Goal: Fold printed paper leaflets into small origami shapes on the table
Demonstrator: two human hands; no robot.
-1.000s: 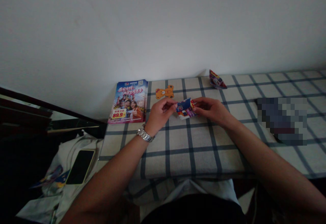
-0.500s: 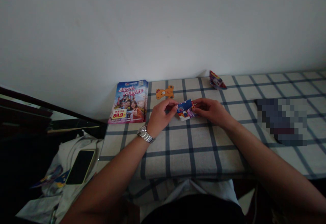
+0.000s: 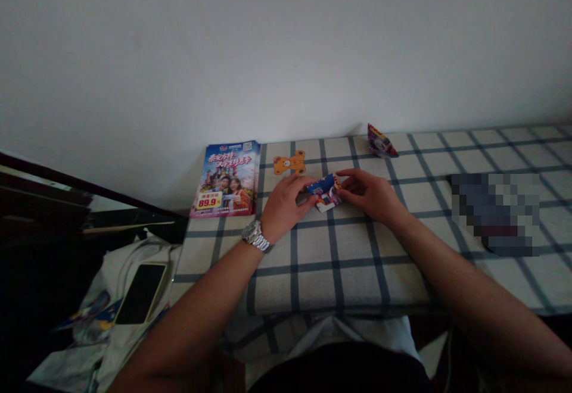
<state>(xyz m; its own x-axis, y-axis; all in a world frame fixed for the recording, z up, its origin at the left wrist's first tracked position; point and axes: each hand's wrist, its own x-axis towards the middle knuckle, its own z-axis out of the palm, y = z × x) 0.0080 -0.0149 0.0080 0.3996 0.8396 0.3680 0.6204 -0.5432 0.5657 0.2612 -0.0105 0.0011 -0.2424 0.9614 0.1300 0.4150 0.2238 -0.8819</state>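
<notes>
Between my two hands is a small folded flyer [image 3: 326, 190], blue, purple and white, just above the checked tablecloth. My left hand [image 3: 286, 202], with a metal watch on its wrist, grips the flyer's left side between thumb and fingers. On the opposite side, my right hand [image 3: 364, 193] pinches the flyer's right edge; its fingertips are partly hidden by the paper. Left of my hands lies a stack of printed flyers [image 3: 227, 172] with a castle picture. Behind my right hand, by the wall, stands a folded paper piece [image 3: 381, 143] in similar colours.
A checked tablecloth [image 3: 313, 280] covers the table, which meets a white wall [image 3: 286, 47]. An orange bear figure [image 3: 289, 163] lies near the stack. At right is a blurred-out dark item [image 3: 491, 214]. Lower left, a phone [image 3: 142, 293] rests on white bags [image 3: 111, 357].
My left hand has shifted slightly and its fingers now reach further over the flyer's left side. The flyer has turned and tilted a little. Other things stay where they were.
</notes>
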